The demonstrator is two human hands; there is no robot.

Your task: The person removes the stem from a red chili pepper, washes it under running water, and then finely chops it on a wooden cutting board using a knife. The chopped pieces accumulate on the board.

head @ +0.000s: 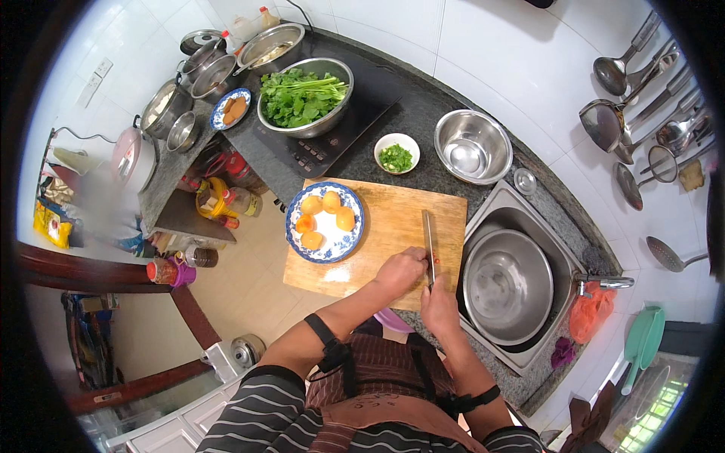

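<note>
My right hand (440,308) grips the handle of a kitchen knife (428,243), its blade edge-down over the wooden cutting board (391,226). Small red pieces (435,259) of what looks like chili lie just right of the blade. Against the blade's left side are the curled fingers of my left hand (401,273); whatever they may hold is hidden. On the board's left part rests a blue-and-white plate (327,221) with several rounded orange-yellow foods (311,205). A white bowl of chopped greens (396,158) stands just beyond the board.
Right of the board is a sink (510,198) holding a large steel basin (507,289), with a faucet (609,281) behind. A steel bowl (473,147) stands beyond it. Leafy greens (303,96) fill a bowl on the induction cooktop (317,153). Ladles (612,76) hang on the wall.
</note>
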